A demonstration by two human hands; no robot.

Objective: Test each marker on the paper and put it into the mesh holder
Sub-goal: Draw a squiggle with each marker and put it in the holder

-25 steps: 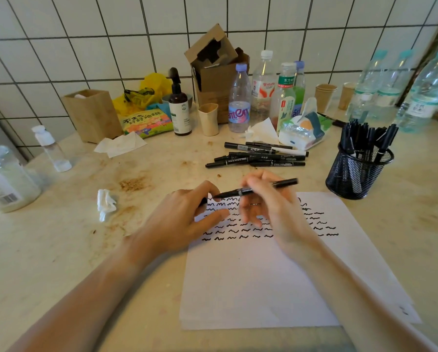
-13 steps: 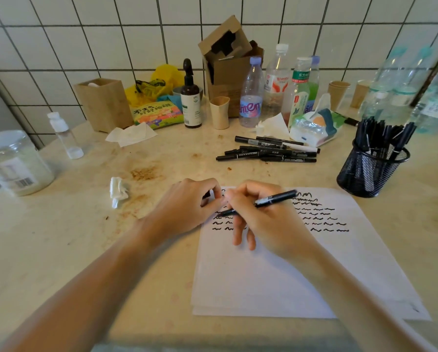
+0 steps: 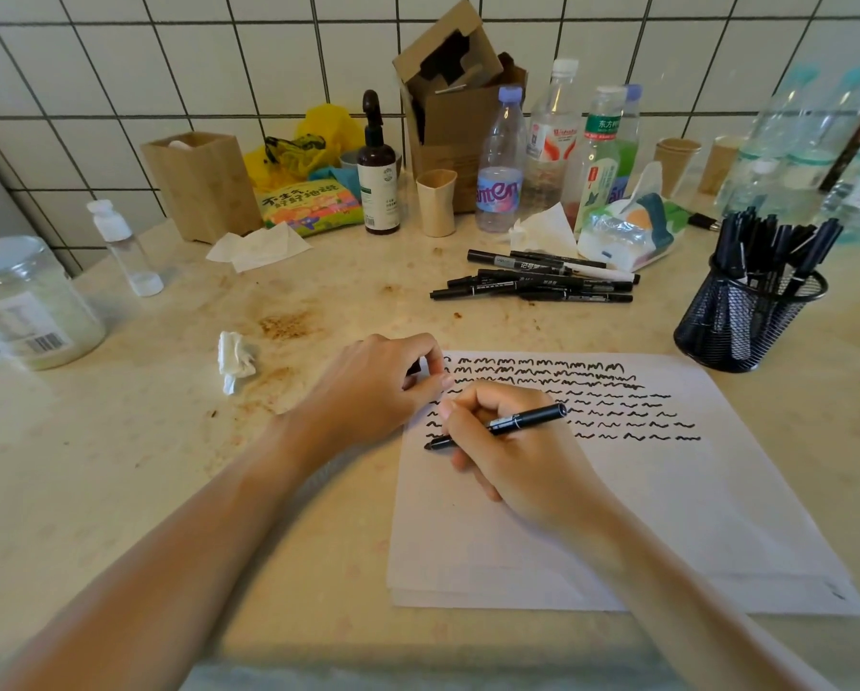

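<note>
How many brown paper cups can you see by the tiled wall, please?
2: one brown paper cup behind the tissue pack, the second cup just right of it, beside the clear water bottles. More may hide behind bottles.

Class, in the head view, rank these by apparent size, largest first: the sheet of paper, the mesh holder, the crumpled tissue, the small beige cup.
1. Sheet of paper
2. Mesh holder
3. Small beige cup and crumpled tissue: look alike; the tissue is nearer, so unranked.
</note>
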